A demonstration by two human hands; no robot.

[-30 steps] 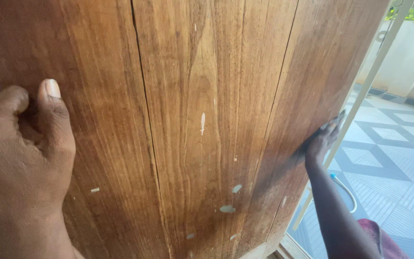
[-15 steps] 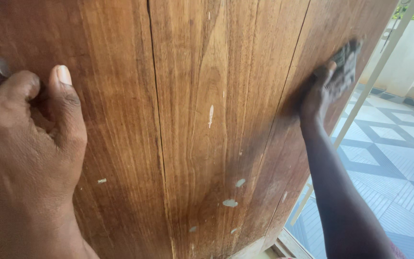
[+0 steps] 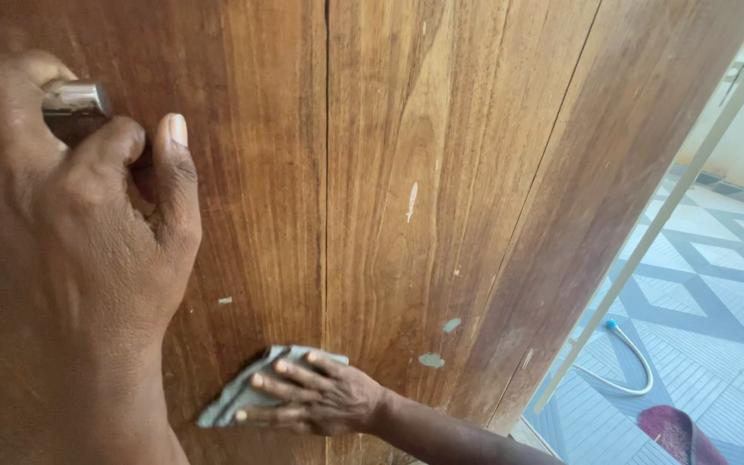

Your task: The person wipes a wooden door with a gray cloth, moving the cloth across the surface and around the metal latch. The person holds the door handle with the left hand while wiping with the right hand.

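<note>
Hands: left (image 3: 62, 232) grips one handle (image 3: 75, 99); right (image 3: 320, 398) presses one cloth (image 3: 247, 392).

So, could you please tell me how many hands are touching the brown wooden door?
2: the left hand grips the metal handle upper left; the right hand presses a grey cloth low centre.

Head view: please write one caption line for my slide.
Left hand grips a metal door handle while the right hand presses a grey cloth against the lower part of a wooden door.
</note>
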